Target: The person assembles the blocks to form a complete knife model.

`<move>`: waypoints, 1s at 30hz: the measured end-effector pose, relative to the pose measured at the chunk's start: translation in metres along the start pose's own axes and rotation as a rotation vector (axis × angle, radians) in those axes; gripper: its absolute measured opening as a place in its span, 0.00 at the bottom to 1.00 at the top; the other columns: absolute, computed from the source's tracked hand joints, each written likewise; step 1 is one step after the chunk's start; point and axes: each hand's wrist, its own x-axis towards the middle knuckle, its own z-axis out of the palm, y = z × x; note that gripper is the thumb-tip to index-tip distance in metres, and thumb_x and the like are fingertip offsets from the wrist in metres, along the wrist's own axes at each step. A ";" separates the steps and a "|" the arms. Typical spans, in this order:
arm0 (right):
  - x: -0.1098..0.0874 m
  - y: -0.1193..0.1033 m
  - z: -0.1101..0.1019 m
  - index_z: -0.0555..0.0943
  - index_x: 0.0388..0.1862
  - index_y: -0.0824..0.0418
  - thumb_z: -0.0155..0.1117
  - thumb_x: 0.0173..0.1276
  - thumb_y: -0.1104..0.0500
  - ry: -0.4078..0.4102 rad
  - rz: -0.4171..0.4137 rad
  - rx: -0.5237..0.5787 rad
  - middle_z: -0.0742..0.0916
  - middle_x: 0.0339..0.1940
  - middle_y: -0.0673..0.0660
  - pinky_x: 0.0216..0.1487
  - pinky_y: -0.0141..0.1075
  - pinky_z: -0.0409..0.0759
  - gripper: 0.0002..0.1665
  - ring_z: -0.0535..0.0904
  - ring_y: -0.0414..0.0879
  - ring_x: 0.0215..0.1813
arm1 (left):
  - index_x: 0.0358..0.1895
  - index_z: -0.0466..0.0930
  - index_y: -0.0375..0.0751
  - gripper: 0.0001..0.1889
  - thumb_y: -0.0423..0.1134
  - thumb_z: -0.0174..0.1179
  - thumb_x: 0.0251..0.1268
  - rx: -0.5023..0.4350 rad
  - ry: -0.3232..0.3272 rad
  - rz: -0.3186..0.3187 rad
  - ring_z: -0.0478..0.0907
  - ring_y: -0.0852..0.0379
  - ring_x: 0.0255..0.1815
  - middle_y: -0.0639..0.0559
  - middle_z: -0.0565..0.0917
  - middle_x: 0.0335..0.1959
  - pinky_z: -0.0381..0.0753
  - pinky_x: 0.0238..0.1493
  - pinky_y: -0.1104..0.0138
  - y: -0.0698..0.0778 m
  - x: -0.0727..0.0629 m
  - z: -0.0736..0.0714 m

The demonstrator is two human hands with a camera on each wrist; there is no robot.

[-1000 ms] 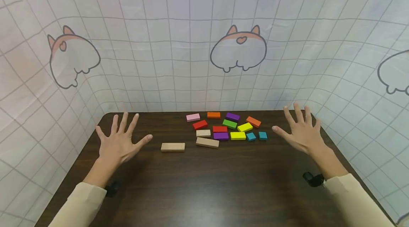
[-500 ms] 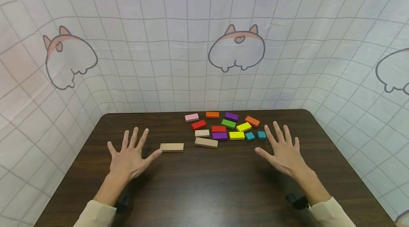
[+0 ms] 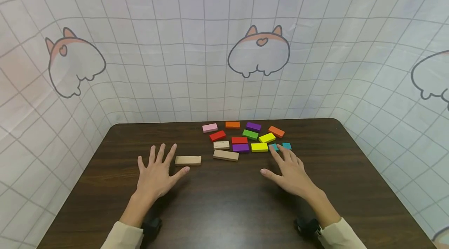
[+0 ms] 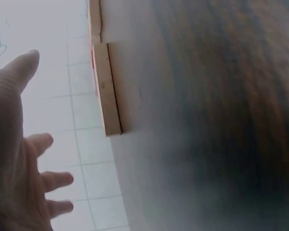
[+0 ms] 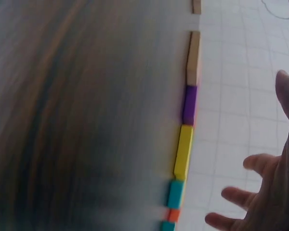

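Note:
My left hand (image 3: 155, 175) hovers over the table with its fingers spread, just left of a plain wooden block (image 3: 188, 160). In the left wrist view that hand (image 4: 19, 159) holds nothing. My right hand (image 3: 292, 175) is spread too, its fingertips in front of two small teal blocks (image 3: 287, 146) and partly hiding one. Between the hands lies another long wooden block (image 3: 226, 155), with a shorter wooden block (image 3: 221, 145) behind it. A purple block (image 3: 241, 148) and a yellow block (image 3: 259, 147) lie side by side to their right.
Farther back on the dark table (image 3: 224, 202) are a pink block (image 3: 209, 128), an orange block (image 3: 232, 124), a green block (image 3: 250, 134) and several more coloured blocks. A white gridded cloth (image 3: 175, 66) with printed animal drawings surrounds the back and sides.
Both hands have moved inward toward each other and nearer the table's front, fingers still spread. The right fingertips now overlap a teal block in view. The blocks stay in place.

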 end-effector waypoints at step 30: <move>0.078 -0.012 0.034 0.73 0.73 0.53 0.72 0.69 0.48 -0.244 -0.125 0.505 0.82 0.66 0.60 0.60 0.51 0.80 0.36 0.81 0.54 0.58 | 0.70 0.77 0.50 0.33 0.42 0.76 0.59 -0.551 -0.132 0.118 0.78 0.43 0.56 0.42 0.82 0.59 0.77 0.56 0.46 -0.035 0.048 0.010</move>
